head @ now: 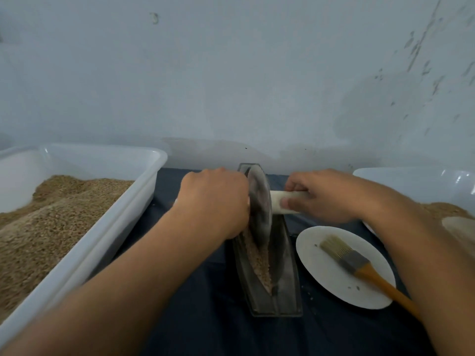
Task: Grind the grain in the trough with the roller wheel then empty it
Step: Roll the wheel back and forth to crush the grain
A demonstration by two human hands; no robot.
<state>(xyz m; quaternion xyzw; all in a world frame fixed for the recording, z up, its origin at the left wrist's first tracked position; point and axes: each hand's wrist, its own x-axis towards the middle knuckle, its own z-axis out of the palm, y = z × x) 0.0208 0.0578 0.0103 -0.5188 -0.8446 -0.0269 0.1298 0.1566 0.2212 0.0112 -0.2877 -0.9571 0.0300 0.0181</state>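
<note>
- The trough [270,283], a narrow dark boat-shaped vessel, is seen at the centre of the frame on a dark cloth [205,317], with its long axis running from the lower centre up toward the wall.
- The roller wheel [259,206] is stood on edge in the upper half of the trough, its disc in line with that long axis and its pale axle handle [281,202] lying crosswise.
- The left hand [218,201] is curled over the left end of the axle, which is hidden beneath it; the right hand [323,196] is wrapped round the right end, thumb in front. Both are placed level with each other, one on either side of the disc, so neither is nearer.
- Grain [259,263] is seen lying in the groove below the wheel, toward the lower end of the trough, apparently still coarse.
- Grinding is judged to be under way; the coming stroke would have to be drawn down the frame, along the groove and over that grain, with the axle kept square to the trough.
- A large tub [144,201] of grain is set at the left edge, another tub [411,181] at the right edge, and a plate [321,278] carrying a brush [359,265] just right of the trough.
</note>
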